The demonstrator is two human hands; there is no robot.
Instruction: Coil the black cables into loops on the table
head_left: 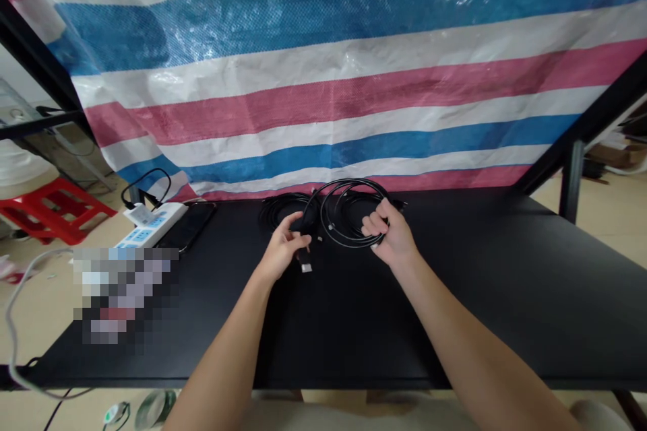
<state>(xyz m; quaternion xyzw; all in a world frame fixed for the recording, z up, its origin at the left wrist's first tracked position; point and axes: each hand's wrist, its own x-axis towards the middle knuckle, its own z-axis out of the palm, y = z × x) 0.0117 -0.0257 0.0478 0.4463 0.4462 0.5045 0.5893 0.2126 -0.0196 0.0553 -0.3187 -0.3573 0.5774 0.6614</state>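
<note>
My right hand (388,229) is closed around one side of a coil of black cable (327,229), whose loops stand out to its left. In my left hand (286,242) the cable's connector end is pinched between thumb and fingers, with the metal plug (306,267) pointing down toward me. Behind my left hand lies another coiled black cable (270,212) on the table. Further black loops (354,209) show behind the held coil near my right hand; whether they are a separate coil I cannot tell.
A black table (495,283) spreads under both hands. To the left lie a white power strip (146,232) with a plugged-in charger (139,214), a dark phone (189,225) and a blurred-out patch. A striped sheet (328,94) hangs behind the table. A red stool (55,212) stands on the floor.
</note>
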